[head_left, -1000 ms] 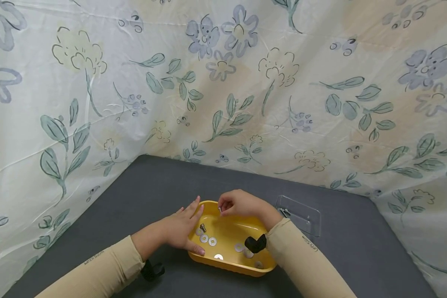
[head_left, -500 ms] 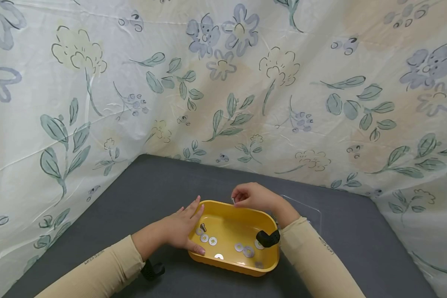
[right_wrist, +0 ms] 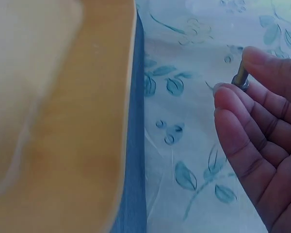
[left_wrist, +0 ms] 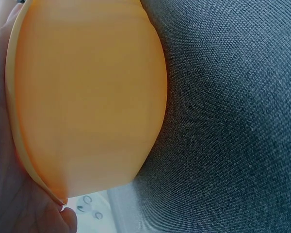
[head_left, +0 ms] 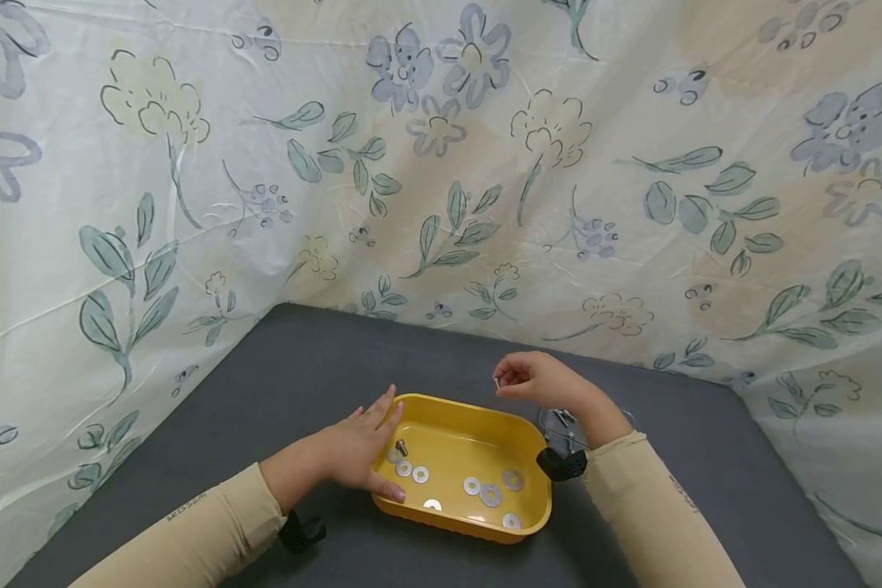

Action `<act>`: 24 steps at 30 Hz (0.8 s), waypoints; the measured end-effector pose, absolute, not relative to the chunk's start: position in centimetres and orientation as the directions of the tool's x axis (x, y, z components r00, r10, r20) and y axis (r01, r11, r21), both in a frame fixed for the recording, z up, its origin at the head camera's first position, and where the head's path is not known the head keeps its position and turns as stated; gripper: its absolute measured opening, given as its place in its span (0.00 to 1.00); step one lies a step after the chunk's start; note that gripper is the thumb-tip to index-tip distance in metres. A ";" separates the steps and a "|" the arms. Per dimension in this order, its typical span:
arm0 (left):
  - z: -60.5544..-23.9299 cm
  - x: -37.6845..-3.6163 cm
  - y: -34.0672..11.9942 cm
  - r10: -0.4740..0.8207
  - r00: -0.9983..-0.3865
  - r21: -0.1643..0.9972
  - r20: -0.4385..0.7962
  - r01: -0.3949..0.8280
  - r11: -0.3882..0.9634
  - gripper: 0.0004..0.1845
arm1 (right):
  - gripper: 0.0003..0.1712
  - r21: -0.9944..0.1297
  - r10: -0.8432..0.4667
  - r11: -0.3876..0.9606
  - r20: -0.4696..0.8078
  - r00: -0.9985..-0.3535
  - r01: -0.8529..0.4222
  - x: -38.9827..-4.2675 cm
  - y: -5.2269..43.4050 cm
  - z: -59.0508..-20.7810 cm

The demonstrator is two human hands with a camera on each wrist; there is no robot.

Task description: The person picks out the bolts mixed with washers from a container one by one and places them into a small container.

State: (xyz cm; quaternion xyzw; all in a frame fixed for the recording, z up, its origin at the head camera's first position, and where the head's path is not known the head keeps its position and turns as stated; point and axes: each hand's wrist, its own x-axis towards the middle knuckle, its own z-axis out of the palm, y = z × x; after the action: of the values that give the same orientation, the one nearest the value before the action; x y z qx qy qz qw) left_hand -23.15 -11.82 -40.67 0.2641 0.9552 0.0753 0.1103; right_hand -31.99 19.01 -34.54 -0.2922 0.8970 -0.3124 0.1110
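My right hand (head_left: 540,380) pinches a small metal bolt (right_wrist: 241,76) between thumb and fingers, above the table beyond the far right part of a yellow tray (head_left: 459,406). In the right wrist view the bolt's head points down toward the fingers. My left hand (head_left: 356,451) lies with spread, straight fingers across the left end of the tray, resting on its rim. Inside the tray are several flat washers (head_left: 490,495) and one bolt (head_left: 401,448) near the left hand.
A clear plastic tray (head_left: 543,415) with several bolts (head_left: 563,417) stands right of the yellow one, partly hidden by my right forearm. A dark grey table (head_left: 353,351) lies underneath. Floral curtain (head_left: 441,204) hangs along its back and sides.
My right hand has lifted out of the yellow tray with the bolt and moved right, past the far rim. More washers at the tray's right end now show. My left hand has stayed put.
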 end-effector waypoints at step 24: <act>-40.3 -22.9 -11.8 0.515 -0.838 0.213 -0.180 0.478 0.852 0.66 | 0.16 -0.740 -0.436 0.617 -0.036 -0.899 -0.269 -31.9 28.6 -36.1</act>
State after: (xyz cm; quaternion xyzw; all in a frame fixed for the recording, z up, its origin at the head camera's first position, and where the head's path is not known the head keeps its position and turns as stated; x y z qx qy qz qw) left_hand -22.94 -11.79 -40.26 0.2600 0.9553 0.0798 0.1159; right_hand -31.90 28.61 -36.11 -0.1974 0.8928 -0.3906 0.1065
